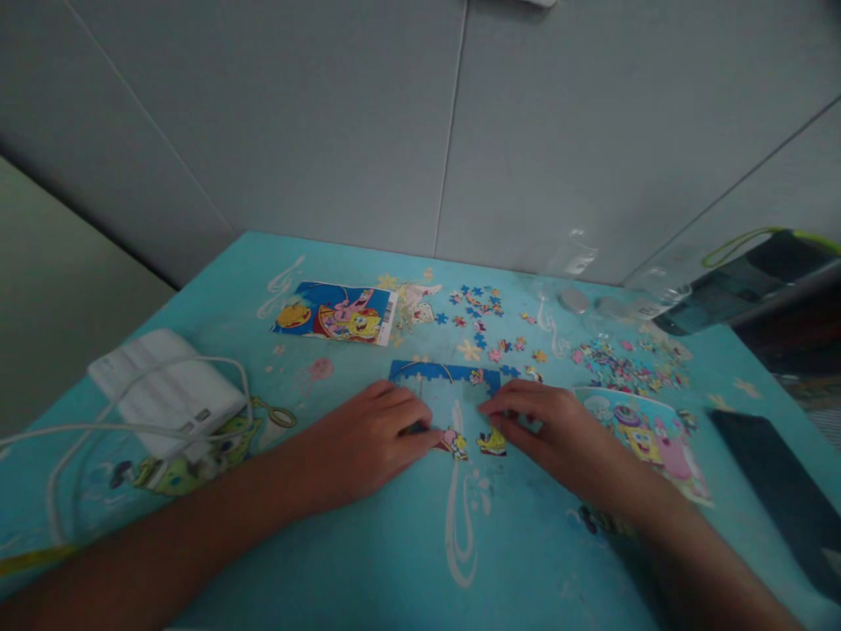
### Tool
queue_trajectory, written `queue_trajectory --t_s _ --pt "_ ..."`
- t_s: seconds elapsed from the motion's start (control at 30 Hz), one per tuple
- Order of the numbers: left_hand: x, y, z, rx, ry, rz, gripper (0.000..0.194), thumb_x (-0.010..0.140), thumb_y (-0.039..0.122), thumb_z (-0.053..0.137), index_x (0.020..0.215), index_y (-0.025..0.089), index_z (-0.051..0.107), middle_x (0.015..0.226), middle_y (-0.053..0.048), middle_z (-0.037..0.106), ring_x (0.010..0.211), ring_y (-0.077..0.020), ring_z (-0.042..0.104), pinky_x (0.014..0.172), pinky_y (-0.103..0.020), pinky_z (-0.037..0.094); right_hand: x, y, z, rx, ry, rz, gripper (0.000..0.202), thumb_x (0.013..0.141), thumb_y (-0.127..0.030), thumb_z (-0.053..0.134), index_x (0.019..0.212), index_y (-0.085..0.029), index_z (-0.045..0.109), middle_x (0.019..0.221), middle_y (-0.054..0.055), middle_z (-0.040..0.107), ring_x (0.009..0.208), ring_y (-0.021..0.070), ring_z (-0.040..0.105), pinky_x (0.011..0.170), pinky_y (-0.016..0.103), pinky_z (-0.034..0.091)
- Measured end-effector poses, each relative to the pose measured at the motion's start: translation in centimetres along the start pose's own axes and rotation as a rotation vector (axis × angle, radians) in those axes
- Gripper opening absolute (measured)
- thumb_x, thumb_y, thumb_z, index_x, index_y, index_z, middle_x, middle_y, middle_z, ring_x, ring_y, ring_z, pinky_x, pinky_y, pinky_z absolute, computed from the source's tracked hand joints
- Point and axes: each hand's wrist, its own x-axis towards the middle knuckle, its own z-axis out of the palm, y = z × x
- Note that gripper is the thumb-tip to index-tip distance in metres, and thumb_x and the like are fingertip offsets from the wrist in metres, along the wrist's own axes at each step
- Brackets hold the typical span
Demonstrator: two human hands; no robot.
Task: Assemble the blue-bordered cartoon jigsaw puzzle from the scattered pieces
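Fingers first: those of your left hand (371, 434) lie flat and close together on the turquoise table (368, 570), palm down, their tips pressing at a small puzzle piece (453, 441) with pink and yellow on it; they grip nothing that shows, though whether a dark bit under the tips is pinched or only covered you cannot tell from here. Far to your left sits a white power bank (164, 390) with a white cable (59, 447) looping off it toward the table edge. Behind your left hand, well apart from it, lies a printed cartoon card (335, 313) with a barcode at its end. Between your two hands sits the part-built puzzle (443, 386), its blue border strip joined along the far side, with a second yellow piece (491, 443) just beside the first. Your right hand (555, 434) rests palm down too, fingers slightly curled and close together, the tips touching the puzzle's right edge near that yellow piece; it holds nothing you can make out. Behind it loose pieces (479, 307) are scattered, with a denser heap (621, 364) farther right. Just beside your right wrist lies a reference picture (647, 438), and at the far right edge a dark flat object (775, 491).
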Motion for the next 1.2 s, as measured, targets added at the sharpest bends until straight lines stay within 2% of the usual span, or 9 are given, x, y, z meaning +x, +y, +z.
queue_trajectory --t_s 0.17,0.33,0.53,0.83,1.2 --pt "0.1 0.0 0.0 -0.004 0.001 0.004 0.025 0.106 0.024 0.046 0.128 0.022 0.059 0.107 -0.004 0.061 0.099 -0.0197 0.055 0.088 -0.038 0.038 -1.0 -0.1 1.1 -0.044 -0.014 -0.005 0.014 0.095 -0.027 0.066 0.107 -0.027 0.073 0.105 0.004 0.068 0.097 0.0187 0.065 0.088 0.034 0.053" --pt "0.1 0.0 0.0 -0.007 0.012 0.011 0.023 0.106 0.022 0.046 0.123 0.022 0.062 0.105 -0.004 0.061 0.097 -0.0193 0.054 0.087 -0.038 0.038 -1.2 -0.4 2.2 -0.099 0.025 -0.047 0.029 0.088 -0.030 0.074 0.117 -0.026 0.071 0.111 0.008 0.066 0.103 0.0231 0.064 0.092 0.041 0.054" --pt "0.0 0.1 -0.1 0.010 -0.016 0.005 0.022 0.106 0.023 0.047 0.123 0.023 0.061 0.106 -0.003 0.060 0.098 -0.0195 0.053 0.088 -0.038 0.038 -1.0 -1.2 3.0 -0.102 -0.008 -0.057 0.029 0.090 -0.029 0.072 0.118 -0.029 0.070 0.107 0.006 0.065 0.101 0.0227 0.062 0.093 0.042 0.053" --pt "0.0 0.1 0.0 0.001 -0.026 0.000 0.021 0.105 0.022 0.048 0.122 0.023 0.061 0.108 -0.004 0.059 0.099 -0.0203 0.053 0.088 -0.038 0.038 -0.9 -0.9 3.6 -0.080 0.015 -0.028 0.019 0.090 -0.030 0.071 0.109 -0.025 0.070 0.107 0.006 0.063 0.103 0.0224 0.059 0.095 0.041 0.049" --pt "-0.2 0.1 0.2 0.000 0.002 0.008 0.021 0.106 0.023 0.049 0.123 0.023 0.061 0.108 -0.003 0.060 0.098 -0.0196 0.053 0.088 -0.038 0.037 -1.2 -1.6 2.6 -0.399 0.020 -0.131 0.014 0.095 -0.031 0.063 0.103 -0.021 0.071 0.098 0.007 0.064 0.094 0.0248 0.058 0.085 0.042 0.041"
